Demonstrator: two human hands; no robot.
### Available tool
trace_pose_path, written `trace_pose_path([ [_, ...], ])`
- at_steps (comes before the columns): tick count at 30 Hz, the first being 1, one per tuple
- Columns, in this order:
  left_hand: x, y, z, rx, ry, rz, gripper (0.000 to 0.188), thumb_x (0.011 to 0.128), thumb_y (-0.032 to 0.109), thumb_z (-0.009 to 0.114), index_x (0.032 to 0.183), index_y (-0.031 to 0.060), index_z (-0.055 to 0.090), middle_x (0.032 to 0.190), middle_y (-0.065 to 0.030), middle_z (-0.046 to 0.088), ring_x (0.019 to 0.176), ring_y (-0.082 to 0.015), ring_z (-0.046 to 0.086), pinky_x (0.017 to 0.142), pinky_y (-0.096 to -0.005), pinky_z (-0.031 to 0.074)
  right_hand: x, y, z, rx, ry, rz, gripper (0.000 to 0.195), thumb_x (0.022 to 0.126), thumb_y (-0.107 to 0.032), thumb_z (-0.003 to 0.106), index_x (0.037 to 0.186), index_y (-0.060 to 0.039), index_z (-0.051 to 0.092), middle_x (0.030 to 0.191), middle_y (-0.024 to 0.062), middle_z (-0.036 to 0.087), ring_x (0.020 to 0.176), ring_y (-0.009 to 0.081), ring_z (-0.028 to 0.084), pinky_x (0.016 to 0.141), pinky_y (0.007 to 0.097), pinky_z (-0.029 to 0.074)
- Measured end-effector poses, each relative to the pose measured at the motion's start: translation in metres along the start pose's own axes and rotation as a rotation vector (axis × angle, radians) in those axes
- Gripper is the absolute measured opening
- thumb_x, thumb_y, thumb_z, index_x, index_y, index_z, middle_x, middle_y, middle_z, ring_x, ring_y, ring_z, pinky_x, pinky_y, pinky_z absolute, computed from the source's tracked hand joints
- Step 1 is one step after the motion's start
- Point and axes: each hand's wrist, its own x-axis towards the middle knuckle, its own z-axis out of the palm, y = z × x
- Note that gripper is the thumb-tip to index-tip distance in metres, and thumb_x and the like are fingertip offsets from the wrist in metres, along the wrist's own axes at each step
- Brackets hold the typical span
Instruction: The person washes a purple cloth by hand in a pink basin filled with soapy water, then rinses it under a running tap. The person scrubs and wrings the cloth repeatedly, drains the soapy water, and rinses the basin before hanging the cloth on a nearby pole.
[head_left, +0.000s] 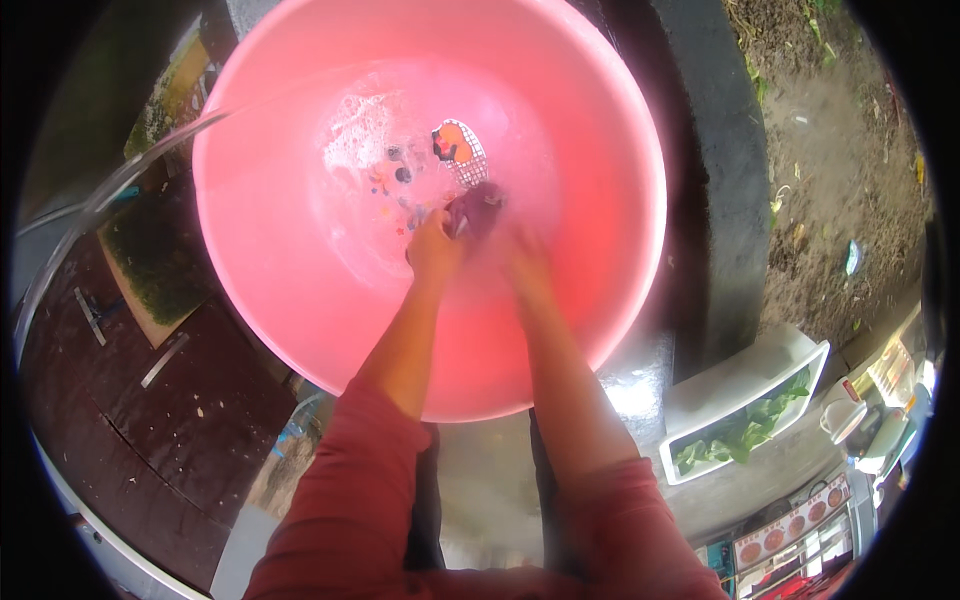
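Note:
A large pink plastic basin (615, 195) fills the space before me, with foamy water (360, 131) in its bottom. My left hand (435, 247) grips a dark purple, wet-looking piece, probably cloth (480, 206), low in the basin. Close to its right side is my right hand (526, 259), blurred, so its fingers and any contact with the cloth are unclear. Just beyond the cloth shows a checked black-and-white patch with an orange figure (457, 146); whether it is printed on the basin cannot be told. Small coloured prints (401, 176) mark the basin floor to the left.
A clear hose (97, 199) arcs over the basin's left rim. Dark brown boards (150, 420) and a moss-covered piece (157, 270) lie to the left. At right are a dark kerb (724, 187), bare soil (840, 187) and a white planter of leafy greens (750, 427).

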Motion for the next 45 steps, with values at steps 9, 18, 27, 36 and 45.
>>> trace_pose_path([
  [9, -0.083, -0.039, -0.063, -0.765, 0.146, -0.073, 0.023, 0.077, 0.009, 0.063, 0.096, 0.0053, 0.051, 0.088, -0.0032, 0.054, 0.081, -0.0112, 0.054, 0.068, -0.0297, 0.049, -0.031, -0.028, -0.041, -0.07, 0.018, -0.15, 0.047, 0.083, -0.025, 0.059, 0.122, -0.0012, 0.048, 0.114, 0.01, 0.054, 0.105, 0.0197, 0.05, 0.089, 0.0301, 0.038],
  [18, -0.07, -0.066, -0.092, -0.841, 0.242, -0.552, 0.041, 0.085, 0.029, 0.057, 0.116, 0.0062, 0.044, 0.102, -0.0085, 0.056, 0.09, -0.0181, 0.055, 0.073, -0.0384, 0.049, -0.148, -0.119, -0.023, 0.513, -0.417, -0.111, 0.028, 0.083, -0.013, 0.057, 0.108, -0.0009, 0.053, 0.101, 0.008, 0.056, 0.095, 0.0174, 0.052, 0.083, 0.0301, 0.041],
  [27, -0.085, 0.054, -0.114, -1.476, -0.502, -0.328, 0.052, 0.087, 0.035, 0.041, 0.129, 0.0046, 0.036, 0.12, -0.0117, 0.051, 0.103, -0.0199, 0.05, 0.08, -0.0344, 0.045, -0.222, -0.122, -0.015, 0.728, -1.201, 0.261, 0.018, 0.075, -0.013, 0.061, 0.081, 0.0033, 0.056, 0.082, 0.0073, 0.057, 0.073, 0.0147, 0.052, 0.065, 0.0263, 0.04],
  [36, -0.056, 0.04, -0.164, -1.296, -0.776, -0.002, 0.042, 0.082, 0.024, 0.055, 0.117, 0.0021, 0.049, 0.089, -0.0108, 0.06, 0.076, -0.0187, 0.059, 0.071, -0.0321, 0.048, -0.175, -0.055, 0.004, -0.263, -1.053, 0.095, 0.018, 0.075, -0.007, 0.057, 0.092, -0.0005, 0.06, 0.083, 0.0046, 0.061, 0.077, 0.0131, 0.056, 0.066, 0.0268, 0.045],
  [45, 0.027, -0.054, -0.069, 0.145, 0.266, -0.133, 0.074, 0.068, 0.032, 0.072, 0.13, 0.0091, 0.038, 0.101, -0.0162, 0.062, 0.094, -0.0375, 0.057, 0.085, -0.0395, 0.043, -0.003, 0.027, -0.002, 0.076, -0.06, -0.119, 0.043, 0.086, -0.023, 0.057, 0.12, 0.0005, 0.048, 0.106, 0.0109, 0.058, 0.094, 0.0216, 0.056, 0.081, 0.0343, 0.045],
])
